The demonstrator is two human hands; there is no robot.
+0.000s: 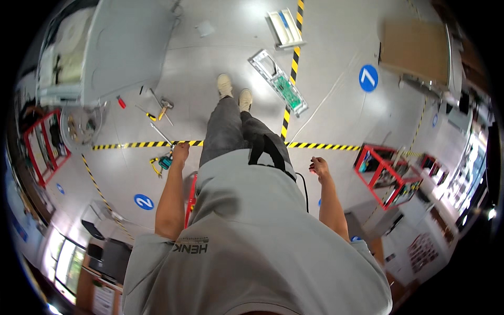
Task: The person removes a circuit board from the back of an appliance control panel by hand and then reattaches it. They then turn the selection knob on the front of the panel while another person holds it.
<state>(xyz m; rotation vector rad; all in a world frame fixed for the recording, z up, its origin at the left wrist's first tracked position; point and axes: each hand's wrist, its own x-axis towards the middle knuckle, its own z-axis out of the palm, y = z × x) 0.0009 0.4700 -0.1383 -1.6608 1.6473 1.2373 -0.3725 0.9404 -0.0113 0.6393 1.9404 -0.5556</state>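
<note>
Two bare hands hang well apart on either side of the person's body. The left hand [180,152] has its fingers curled at the near end of one long silver tool [161,134]; whether they grip it I cannot tell. The right hand [322,167] is loosely curled, with something small and reddish at its fingertips, too small to identify or call held.

Near the left hand lie one teal tool [165,161] and one pair of yellow-handled pliers [156,166]. Farther up the floor [210,55] are one hammer [165,106] and two screwdrivers, one red-handled [121,102], one yellow-and-black [149,115]. Ahead lie one panel [265,65] with a green circuit board [286,90] and one white drawer [285,28]. The torso and legs block the floor between the hands.
</note>
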